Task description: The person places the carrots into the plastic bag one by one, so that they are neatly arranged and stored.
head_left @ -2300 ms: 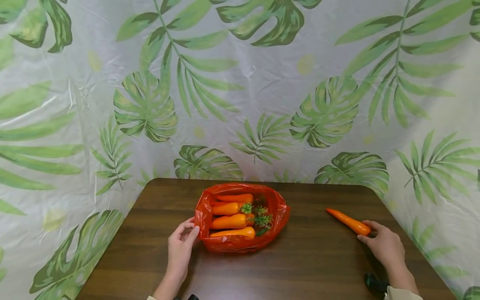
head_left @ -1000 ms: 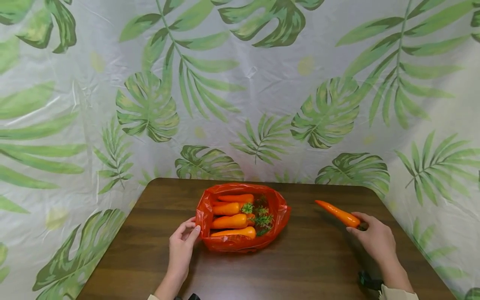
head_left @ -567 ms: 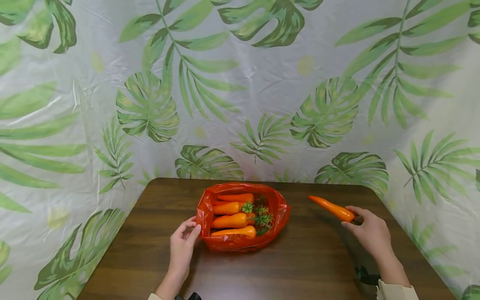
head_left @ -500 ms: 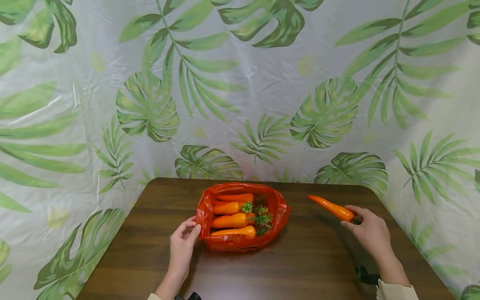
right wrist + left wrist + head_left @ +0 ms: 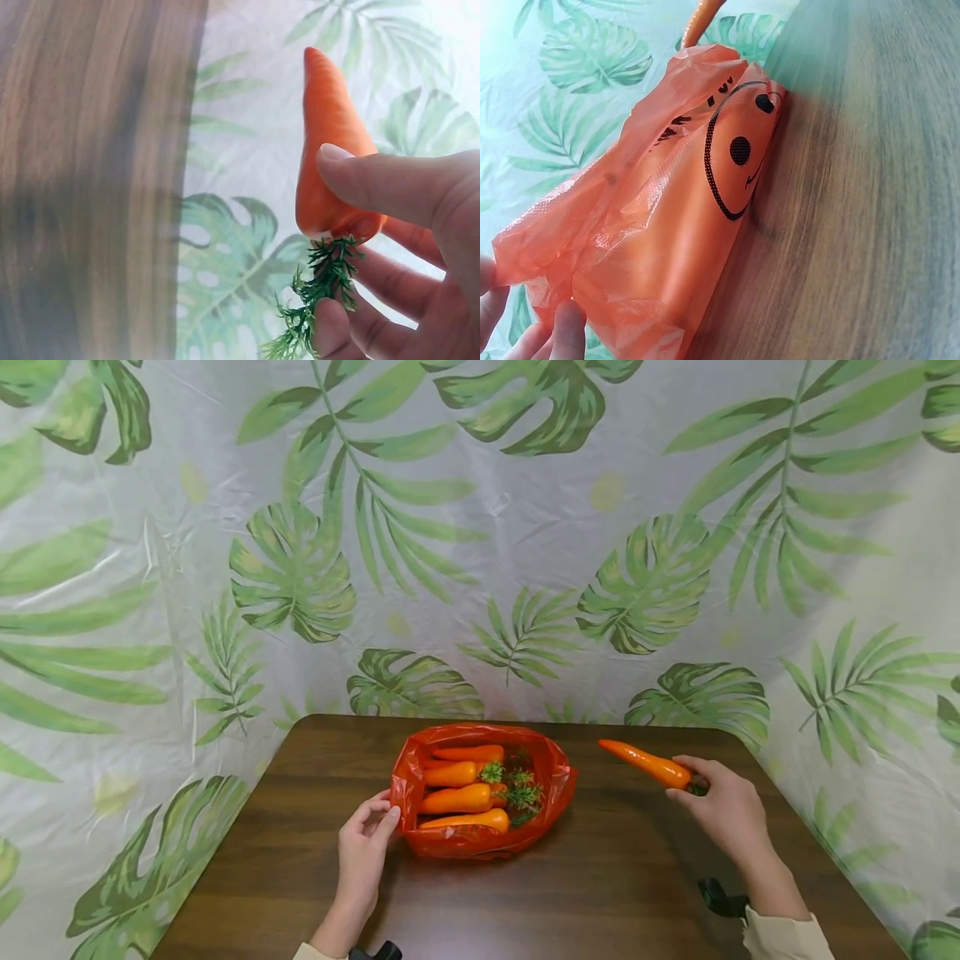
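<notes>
A red plastic bag [image 5: 480,843] sits on the table with its mouth spread, several carrots [image 5: 459,798] lying inside with green tops toward the right. My left hand [image 5: 362,847] pinches the bag's left rim between thumb and fingers. In the left wrist view the bag [image 5: 667,247] shows a printed black smiling face. To the right of the bag, my right hand [image 5: 723,810] grips one carrot [image 5: 645,763] near its thick end, the tip pointing left toward the bag. The right wrist view shows thumb and fingers around this carrot [image 5: 326,142], its green leafy top [image 5: 330,274] hanging below.
The dark wooden table [image 5: 540,910] has rounded far corners. Behind it hangs a pale leaf-print curtain [image 5: 525,543]. Black straps [image 5: 722,897] with devices circle both wrists, below light sleeves [image 5: 787,935].
My right hand has lifted the carrot and carried it leftward and farther back, closer to the bag. My left hand has stayed at the bag's rim, and the bag has hardly moved.
</notes>
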{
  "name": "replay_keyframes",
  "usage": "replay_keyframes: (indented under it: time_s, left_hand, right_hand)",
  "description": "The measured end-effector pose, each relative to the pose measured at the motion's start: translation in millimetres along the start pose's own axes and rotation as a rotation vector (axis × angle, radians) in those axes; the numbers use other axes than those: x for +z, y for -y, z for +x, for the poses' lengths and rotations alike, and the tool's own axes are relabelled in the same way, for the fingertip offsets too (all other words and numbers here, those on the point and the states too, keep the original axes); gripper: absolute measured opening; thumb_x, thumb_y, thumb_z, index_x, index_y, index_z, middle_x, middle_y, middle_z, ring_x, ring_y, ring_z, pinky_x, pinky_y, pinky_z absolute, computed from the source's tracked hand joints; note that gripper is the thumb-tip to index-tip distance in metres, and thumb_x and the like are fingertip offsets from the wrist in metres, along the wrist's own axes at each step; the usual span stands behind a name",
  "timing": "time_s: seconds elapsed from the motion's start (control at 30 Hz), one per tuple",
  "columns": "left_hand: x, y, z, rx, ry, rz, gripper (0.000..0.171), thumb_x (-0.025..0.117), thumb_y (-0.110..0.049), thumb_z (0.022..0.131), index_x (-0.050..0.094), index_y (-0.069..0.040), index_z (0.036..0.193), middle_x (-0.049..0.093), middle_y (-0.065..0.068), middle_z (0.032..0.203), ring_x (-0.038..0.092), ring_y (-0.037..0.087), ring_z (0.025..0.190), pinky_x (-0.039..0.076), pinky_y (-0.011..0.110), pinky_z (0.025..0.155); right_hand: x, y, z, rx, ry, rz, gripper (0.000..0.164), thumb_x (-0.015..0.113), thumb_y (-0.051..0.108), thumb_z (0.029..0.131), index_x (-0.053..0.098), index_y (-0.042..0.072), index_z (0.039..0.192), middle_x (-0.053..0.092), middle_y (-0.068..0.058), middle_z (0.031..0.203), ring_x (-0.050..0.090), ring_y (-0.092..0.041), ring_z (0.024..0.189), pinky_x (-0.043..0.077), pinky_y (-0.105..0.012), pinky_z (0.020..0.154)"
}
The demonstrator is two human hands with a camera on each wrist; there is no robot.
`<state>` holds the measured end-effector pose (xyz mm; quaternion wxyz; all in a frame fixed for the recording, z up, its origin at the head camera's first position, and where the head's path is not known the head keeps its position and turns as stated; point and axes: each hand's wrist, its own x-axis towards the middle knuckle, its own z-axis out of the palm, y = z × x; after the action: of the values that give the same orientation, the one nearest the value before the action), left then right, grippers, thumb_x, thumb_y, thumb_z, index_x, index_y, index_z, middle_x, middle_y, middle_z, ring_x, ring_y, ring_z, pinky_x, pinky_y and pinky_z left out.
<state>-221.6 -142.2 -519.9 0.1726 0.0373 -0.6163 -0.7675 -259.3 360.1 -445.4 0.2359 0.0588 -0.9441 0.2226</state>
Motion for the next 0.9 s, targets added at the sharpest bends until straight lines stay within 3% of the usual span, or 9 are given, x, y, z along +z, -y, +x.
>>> replay_keyframes:
  time_s: [0.33, 0.6, 0.9]
  left_hand:
    - [1.2, -2.5, -0.1, 0.010, 0.006, -0.026, 0.022, 0.069, -0.003, 0.094, 0.060, 0.014, 0.105, 0.059, 0.020, 0.134, 0.067, 0.019, 0.103, 0.058, 0.031, 0.082]
    - [-0.5, -4.0, -1.8, -0.014, 0.016, -0.031, 0.025, 0.069, -0.003, 0.095, 0.058, 0.015, 0.108, 0.058, 0.019, 0.136, 0.066, 0.018, 0.103, 0.058, 0.029, 0.082]
    - [0.0, -4.0, -2.3, 0.003, 0.016, -0.028, 0.024, 0.069, -0.004, 0.095, 0.058, 0.015, 0.107, 0.059, 0.018, 0.135, 0.066, 0.018, 0.103, 0.059, 0.030, 0.081]
  right_hand:
    - [-1.3, 15.3, 7.8, -0.018, 0.005, 0.014, 0.056, 0.089, 0.030, 0.077, 0.070, 0.015, 0.127, 0.070, -0.014, 0.110, 0.064, -0.034, 0.089, 0.044, -0.042, 0.061]
    - [1.3, 32.1, 15.8, -0.057, 0.014, 0.022, 0.054, 0.089, 0.025, 0.077, 0.070, 0.014, 0.126, 0.070, -0.013, 0.110, 0.064, -0.033, 0.090, 0.048, -0.047, 0.066]
    - [8.2, 55.8, 23.0, -0.108, 0.016, 0.042, 0.052, 0.089, 0.022, 0.078, 0.070, 0.015, 0.126, 0.070, -0.010, 0.114, 0.065, -0.032, 0.093, 0.051, -0.050, 0.069]
